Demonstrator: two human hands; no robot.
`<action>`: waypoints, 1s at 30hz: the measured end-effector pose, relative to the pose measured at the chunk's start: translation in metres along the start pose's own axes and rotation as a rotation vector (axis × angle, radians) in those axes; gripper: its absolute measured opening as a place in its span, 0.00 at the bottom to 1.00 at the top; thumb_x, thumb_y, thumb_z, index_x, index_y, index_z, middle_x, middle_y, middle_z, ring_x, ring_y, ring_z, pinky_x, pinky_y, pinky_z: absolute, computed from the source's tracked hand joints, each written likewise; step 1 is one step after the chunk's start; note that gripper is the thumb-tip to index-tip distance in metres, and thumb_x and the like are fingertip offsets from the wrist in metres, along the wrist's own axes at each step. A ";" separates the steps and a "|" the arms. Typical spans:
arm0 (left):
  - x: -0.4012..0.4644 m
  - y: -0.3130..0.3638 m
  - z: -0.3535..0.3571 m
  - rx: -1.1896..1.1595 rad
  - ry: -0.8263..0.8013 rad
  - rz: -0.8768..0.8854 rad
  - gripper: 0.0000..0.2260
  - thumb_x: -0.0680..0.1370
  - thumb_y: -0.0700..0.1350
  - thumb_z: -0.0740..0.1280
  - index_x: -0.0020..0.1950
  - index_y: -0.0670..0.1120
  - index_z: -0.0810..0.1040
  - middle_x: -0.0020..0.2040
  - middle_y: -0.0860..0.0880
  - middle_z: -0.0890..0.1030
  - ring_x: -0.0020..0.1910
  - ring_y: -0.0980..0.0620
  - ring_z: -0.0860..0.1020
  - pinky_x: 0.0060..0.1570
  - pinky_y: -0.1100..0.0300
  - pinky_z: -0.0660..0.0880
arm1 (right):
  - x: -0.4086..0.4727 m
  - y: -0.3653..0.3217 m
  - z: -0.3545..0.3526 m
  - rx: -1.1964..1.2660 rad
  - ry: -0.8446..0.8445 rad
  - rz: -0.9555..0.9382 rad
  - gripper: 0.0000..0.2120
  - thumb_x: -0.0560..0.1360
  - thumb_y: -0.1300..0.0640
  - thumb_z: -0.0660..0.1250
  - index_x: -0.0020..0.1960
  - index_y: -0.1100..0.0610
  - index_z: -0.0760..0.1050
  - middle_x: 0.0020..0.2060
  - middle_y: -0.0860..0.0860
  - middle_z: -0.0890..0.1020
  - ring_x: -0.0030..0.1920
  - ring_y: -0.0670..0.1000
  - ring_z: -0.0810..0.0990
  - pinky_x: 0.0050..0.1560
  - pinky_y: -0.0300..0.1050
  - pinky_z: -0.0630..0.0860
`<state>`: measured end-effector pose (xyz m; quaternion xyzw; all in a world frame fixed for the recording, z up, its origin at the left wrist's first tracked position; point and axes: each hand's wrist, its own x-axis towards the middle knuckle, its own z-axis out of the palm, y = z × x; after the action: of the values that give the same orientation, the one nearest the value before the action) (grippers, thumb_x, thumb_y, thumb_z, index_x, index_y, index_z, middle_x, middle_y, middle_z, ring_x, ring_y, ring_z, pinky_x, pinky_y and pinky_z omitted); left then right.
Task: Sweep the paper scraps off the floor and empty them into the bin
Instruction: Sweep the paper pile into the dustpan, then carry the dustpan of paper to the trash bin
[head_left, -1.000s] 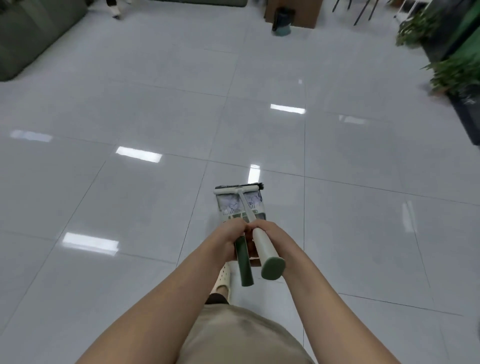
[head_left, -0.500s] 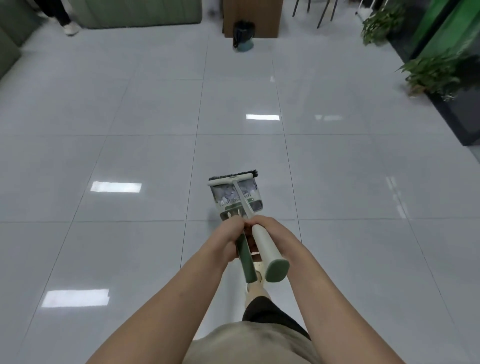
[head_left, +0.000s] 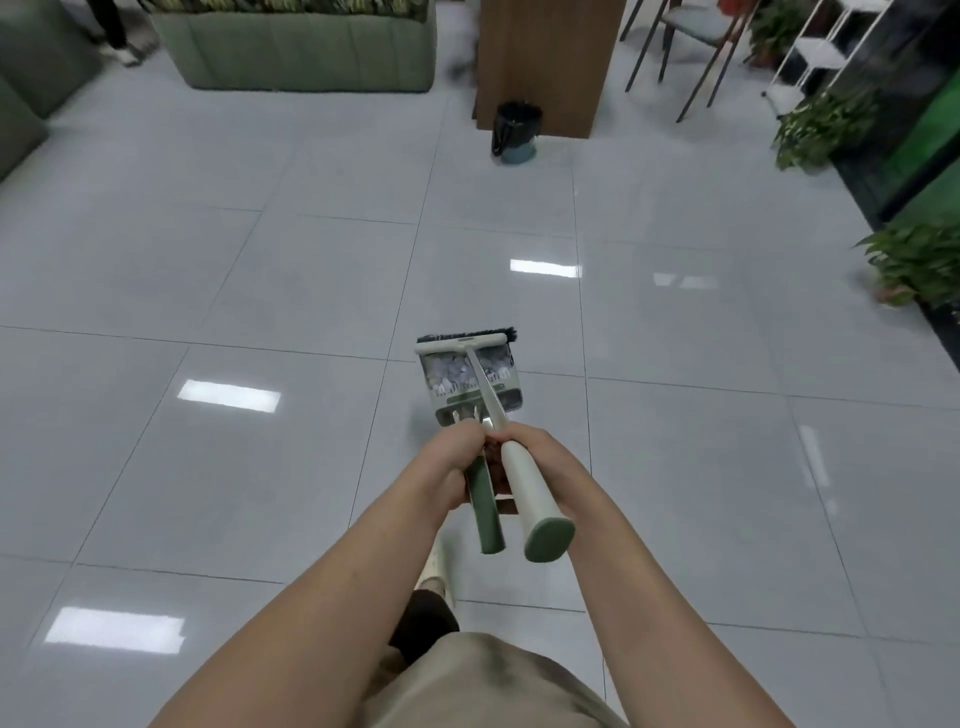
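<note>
- Where the two handles meet, pale paper scraps (head_left: 451, 370) lie heaped inside the dustpan (head_left: 470, 382), which hangs in front of the person above the tiled floor (head_left: 260, 291).
- A broom (head_left: 485, 395) lies across the dustpan, its cream head along the pan's far edge and dark bristles showing beyond it.
- The left hand (head_left: 451, 467) is curled round the dark green dustpan handle; the right hand (head_left: 540, 454) is wrapped round the cream broom handle, whose green end cap points back toward the camera. Both hands sit side by side, touching or nearly so.
- The bin (head_left: 514, 132), lined with a black bag, stands well ahead on the floor, against a brown wooden column (head_left: 545, 57).
- A green sofa (head_left: 296, 49) sits to the far left of the column; chair legs and a white rack are to its right, though blur leaves their detail unclear.
- Potted plants (head_left: 914, 260) line the right edge.
- A pale shoe (head_left: 437, 569) shows below the arms.
</note>
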<state>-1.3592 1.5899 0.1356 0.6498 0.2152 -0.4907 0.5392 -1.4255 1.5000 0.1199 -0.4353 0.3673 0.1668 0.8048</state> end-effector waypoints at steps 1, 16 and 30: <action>0.018 0.027 0.003 0.007 -0.009 0.002 0.09 0.81 0.39 0.59 0.47 0.39 0.78 0.33 0.43 0.81 0.31 0.46 0.82 0.26 0.58 0.78 | 0.020 -0.024 -0.001 0.016 -0.002 -0.003 0.13 0.75 0.54 0.67 0.54 0.61 0.76 0.41 0.59 0.79 0.36 0.56 0.80 0.38 0.46 0.81; 0.254 0.424 0.064 0.038 -0.119 -0.009 0.12 0.81 0.36 0.55 0.42 0.39 0.75 0.33 0.43 0.73 0.30 0.46 0.76 0.20 0.59 0.75 | 0.290 -0.390 -0.019 0.089 0.086 -0.017 0.11 0.76 0.57 0.64 0.37 0.59 0.73 0.30 0.54 0.74 0.27 0.51 0.77 0.31 0.39 0.77; 0.468 0.761 0.191 -0.100 -0.073 -0.042 0.12 0.80 0.34 0.55 0.40 0.41 0.73 0.28 0.47 0.66 0.19 0.52 0.69 0.21 0.63 0.73 | 0.527 -0.737 -0.116 0.014 0.059 0.075 0.10 0.75 0.58 0.65 0.36 0.58 0.71 0.29 0.54 0.72 0.26 0.51 0.75 0.30 0.39 0.76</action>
<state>-0.6222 1.0513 0.1130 0.5989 0.2332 -0.5141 0.5681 -0.6884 0.9609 0.1173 -0.4200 0.4082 0.1815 0.7899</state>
